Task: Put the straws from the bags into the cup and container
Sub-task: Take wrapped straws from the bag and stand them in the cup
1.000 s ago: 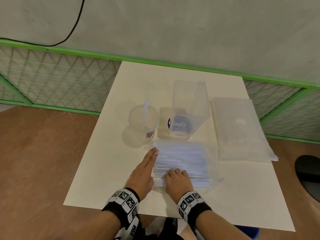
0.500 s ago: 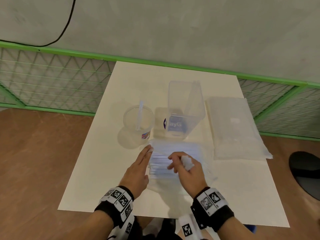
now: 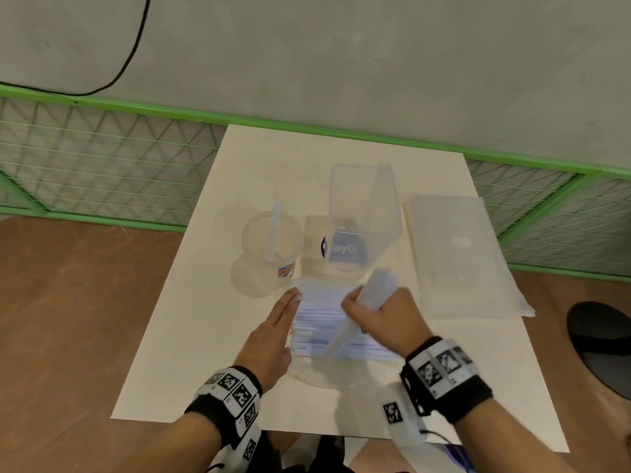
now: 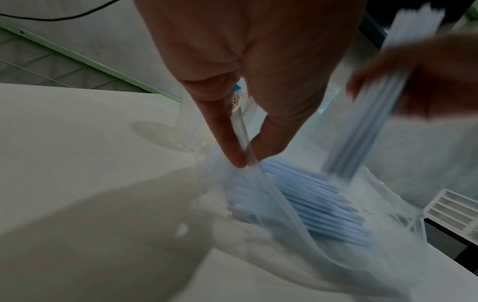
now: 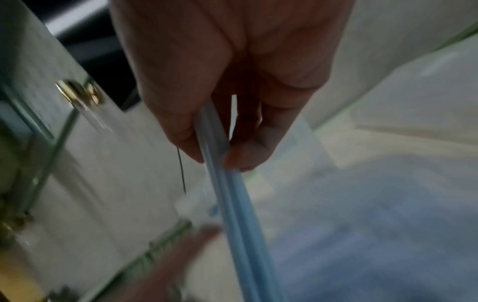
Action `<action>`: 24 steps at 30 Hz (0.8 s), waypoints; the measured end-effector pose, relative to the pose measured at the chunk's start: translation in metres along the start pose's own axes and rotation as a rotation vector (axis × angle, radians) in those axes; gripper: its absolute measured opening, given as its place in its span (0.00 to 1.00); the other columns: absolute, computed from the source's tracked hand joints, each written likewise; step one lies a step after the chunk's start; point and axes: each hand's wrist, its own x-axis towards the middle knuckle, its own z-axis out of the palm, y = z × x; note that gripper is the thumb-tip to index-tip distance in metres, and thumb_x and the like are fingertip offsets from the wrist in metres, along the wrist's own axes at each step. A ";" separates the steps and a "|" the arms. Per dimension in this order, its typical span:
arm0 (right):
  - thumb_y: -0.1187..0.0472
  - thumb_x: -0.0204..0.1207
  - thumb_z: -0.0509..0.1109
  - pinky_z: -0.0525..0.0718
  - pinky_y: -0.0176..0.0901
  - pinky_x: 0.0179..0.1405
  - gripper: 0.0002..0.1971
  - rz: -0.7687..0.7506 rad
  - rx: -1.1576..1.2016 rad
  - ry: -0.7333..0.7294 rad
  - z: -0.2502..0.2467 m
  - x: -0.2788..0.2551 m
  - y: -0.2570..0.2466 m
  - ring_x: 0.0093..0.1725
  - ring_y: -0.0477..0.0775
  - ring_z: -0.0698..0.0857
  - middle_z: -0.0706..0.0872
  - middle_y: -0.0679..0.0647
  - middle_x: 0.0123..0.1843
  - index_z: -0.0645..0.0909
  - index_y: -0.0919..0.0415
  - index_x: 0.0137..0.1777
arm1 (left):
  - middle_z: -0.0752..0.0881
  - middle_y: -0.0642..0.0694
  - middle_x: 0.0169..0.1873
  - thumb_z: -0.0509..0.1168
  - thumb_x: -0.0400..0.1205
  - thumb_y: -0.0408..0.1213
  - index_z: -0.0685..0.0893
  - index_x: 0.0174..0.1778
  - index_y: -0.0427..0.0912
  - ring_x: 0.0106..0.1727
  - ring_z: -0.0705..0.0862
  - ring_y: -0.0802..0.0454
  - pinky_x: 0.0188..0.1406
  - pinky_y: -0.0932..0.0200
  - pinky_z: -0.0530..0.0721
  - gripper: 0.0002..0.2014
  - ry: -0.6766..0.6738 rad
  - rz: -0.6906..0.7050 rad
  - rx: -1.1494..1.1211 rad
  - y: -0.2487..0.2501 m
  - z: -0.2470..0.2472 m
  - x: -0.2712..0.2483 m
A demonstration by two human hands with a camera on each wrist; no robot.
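Observation:
An open clear bag of pale blue straws lies on the white table in front of me. My left hand pinches the bag's left edge between thumb and finger. Above the bag, my right hand grips a bundle of straws, tilted up toward the far right; the right wrist view shows the fingers curled round the straw bundle. Behind the bag stand a clear cup holding one straw and a tall clear container.
A second, sealed bag lies flat at the table's right. A green mesh fence runs behind and beside the table. A black round object sits on the brown floor at the right. The table's near edge is by my wrists.
My right hand went from resting on the bag to lifting a bundle of straws out and tilting it up. The left hand stayed at the bag's left edge.

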 end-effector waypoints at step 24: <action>0.63 0.72 0.67 0.87 0.50 0.48 0.16 -0.427 -0.190 0.184 -0.011 0.091 -0.130 0.39 0.52 0.87 0.86 0.46 0.52 0.84 0.53 0.59 | 0.32 0.76 0.79 0.60 0.69 0.17 0.46 0.86 0.55 0.72 0.74 0.47 0.62 0.51 0.82 0.52 0.009 0.011 0.012 0.007 -0.001 -0.003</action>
